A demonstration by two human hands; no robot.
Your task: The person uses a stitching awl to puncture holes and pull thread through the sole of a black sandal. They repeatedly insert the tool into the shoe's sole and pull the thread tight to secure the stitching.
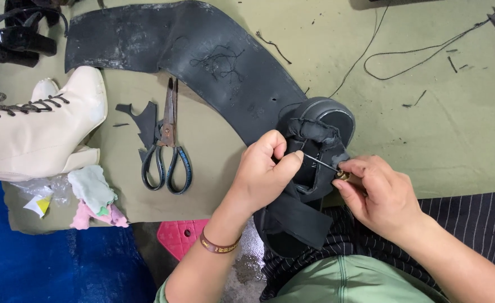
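A black sandal (315, 134) rests sole-up over my lap and the table edge. My left hand (261, 168) grips its black strap, pinching it near the toe end. My right hand (379, 193) holds a stitching awl (329, 166) with a brass collar; its thin metal needle points left into the strap beside my left thumb. A black thread (393, 53) trails from the sandal across the green table cover toward the far right.
Rusty scissors with black handles (168, 140) lie left of the sandal beside black scraps. A large curved black rubber sheet (202, 50) spans the table top. A cream lace-up boot (40, 126), cloth pieces (93, 196) and black shiny heels (12, 33) sit at the left.
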